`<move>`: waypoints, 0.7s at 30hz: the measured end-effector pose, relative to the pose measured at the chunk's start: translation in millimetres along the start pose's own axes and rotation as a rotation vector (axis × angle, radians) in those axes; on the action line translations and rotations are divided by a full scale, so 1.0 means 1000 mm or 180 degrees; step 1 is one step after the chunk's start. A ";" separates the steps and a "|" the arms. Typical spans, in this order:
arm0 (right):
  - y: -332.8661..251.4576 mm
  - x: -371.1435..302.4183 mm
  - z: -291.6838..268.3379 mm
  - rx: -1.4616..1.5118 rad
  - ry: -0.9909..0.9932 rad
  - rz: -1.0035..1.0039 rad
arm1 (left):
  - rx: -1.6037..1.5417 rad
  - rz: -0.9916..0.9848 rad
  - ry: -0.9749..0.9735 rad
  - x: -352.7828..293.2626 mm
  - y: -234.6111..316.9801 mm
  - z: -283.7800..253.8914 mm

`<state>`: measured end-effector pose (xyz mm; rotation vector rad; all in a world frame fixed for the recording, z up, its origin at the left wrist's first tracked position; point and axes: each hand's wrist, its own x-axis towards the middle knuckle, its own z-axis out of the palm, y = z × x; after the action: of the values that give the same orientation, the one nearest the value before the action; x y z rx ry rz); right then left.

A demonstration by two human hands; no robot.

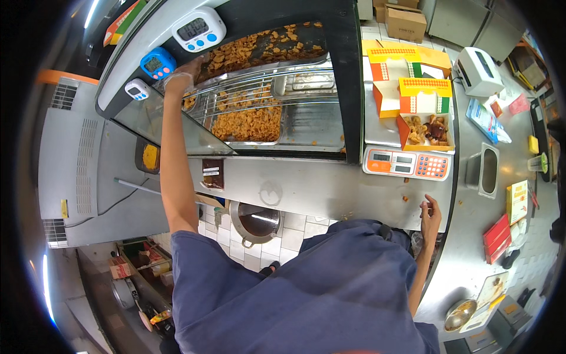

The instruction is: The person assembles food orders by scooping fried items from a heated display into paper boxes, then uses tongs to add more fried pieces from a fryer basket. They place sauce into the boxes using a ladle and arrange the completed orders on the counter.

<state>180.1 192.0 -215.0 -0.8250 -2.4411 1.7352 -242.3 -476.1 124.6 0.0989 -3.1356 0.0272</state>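
My left arm stretches up into a warming display case (pixel 348 76). My left hand (pixel 181 80), in what looks like a clear plastic glove, is beside the upper tray of fried pieces (pixel 236 56); its fingers are mostly hidden. Below the wire rack lies a tray of golden fried food (pixel 247 123). My right hand (pixel 431 213) hangs over the steel counter's right edge, fingers loosely bent and apart, holding nothing. In front of it, an orange-and-white scale (pixel 407 164) stands by an open carton (pixel 439 146) with fried pieces (pixel 425 130) inside.
Three timers, including a blue one (pixel 158 62), sit on the case's frame. A sauce packet (pixel 213 173) lies on the counter (pixel 318 189). A large pot (pixel 256 221) stands below. Right, a side counter holds a white printer-like machine (pixel 479 72) and a metal container (pixel 489 170).
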 end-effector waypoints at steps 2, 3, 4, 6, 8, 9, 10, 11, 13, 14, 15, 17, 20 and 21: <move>-0.003 0.004 0.002 -0.0043 -0.0025 -0.0068 | 0.0325 0.0997 -0.0211 -0.003 -0.003 0.003; -0.004 0.006 0.002 -0.0049 -0.0041 -0.0107 | 0.0340 0.1443 -0.0244 -0.003 0.000 0.006; -0.006 0.007 0.003 -0.0023 -0.0096 -0.0121 | 0.0245 0.1535 -0.0301 -0.004 0.003 0.008; -0.008 0.010 0.004 -0.0106 -0.0129 -0.0200 | 0.0043 0.1237 -0.0407 -0.002 0.013 0.011; -0.010 0.012 0.005 -0.0055 -0.0148 -0.0245 | -0.0216 0.0774 -0.0501 0.001 0.022 0.010; -0.012 0.012 0.005 -0.0063 -0.0127 -0.0245 | -0.0347 0.0609 -0.0551 0.003 0.025 0.009; -0.014 0.012 0.005 -0.0027 -0.0112 -0.0262 | -0.0462 0.0484 -0.0585 0.005 0.027 0.009; -0.017 0.012 0.005 0.0030 -0.0106 -0.0228 | -0.0571 0.0381 -0.0617 0.006 0.027 0.009; -0.026 0.013 0.002 -0.0014 -0.0115 -0.0289 | -0.0773 0.0193 -0.0672 0.008 0.026 0.009; -0.032 0.014 -0.001 0.0009 -0.0130 -0.0267 | -0.0892 0.0112 -0.0682 0.009 0.025 0.011; -0.041 0.017 -0.004 -0.0084 -0.0125 -0.0428 | -0.1022 0.0016 -0.0696 0.010 0.022 0.011; -0.063 0.027 -0.015 -0.0238 -0.0108 -0.0539 | -0.1244 -0.0057 -0.0647 0.010 0.015 0.011; -0.112 0.056 -0.024 -0.0318 0.0088 -0.1130 | -0.1932 -0.0415 -0.0423 0.006 0.005 0.007; -0.131 0.070 -0.024 -0.0401 0.0159 -0.1369 | -0.2491 -0.0718 -0.0387 0.003 0.003 0.005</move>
<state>75.6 212.6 -108.2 -0.3069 -2.4770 1.4018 -245.4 -473.5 120.0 0.4467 -2.9612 -1.2103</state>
